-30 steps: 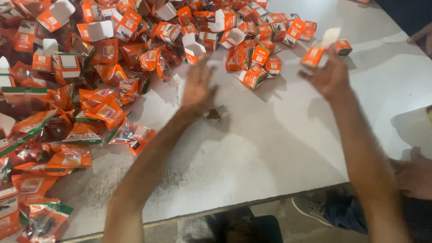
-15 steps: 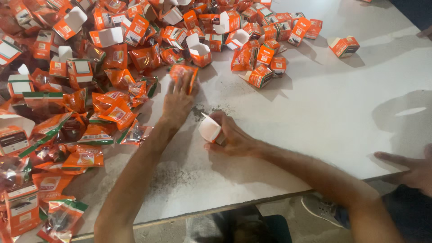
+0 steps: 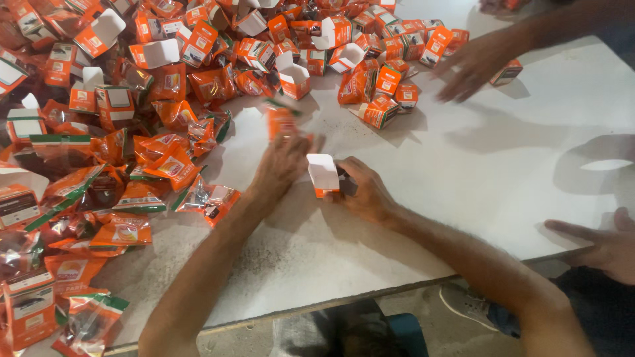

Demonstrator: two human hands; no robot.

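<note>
A small orange carton (image 3: 324, 176) with its white flap standing open is gripped in the right hand (image 3: 362, 190) at the centre of the frame, low over the white table (image 3: 463, 172); something dark is pressed against the carton's side by the fingers, though what it is cannot be told. An orange packet (image 3: 280, 123), blurred, is pinched in the left hand (image 3: 283, 166) just left of the carton, fingers closed on its lower edge. A heap of flat orange sachets (image 3: 132, 192) is spread across the left of the frame. Folded cartons (image 3: 291, 53), many with flaps open, are piled across the top. A few closed cartons (image 3: 390, 92) lie at upper centre, near another person's hand (image 3: 471, 63) reaching in from the upper right. A further hand (image 3: 605, 241) rests at the lower right edge. By the look of the piles, most of the packing is judged undone.
</note>
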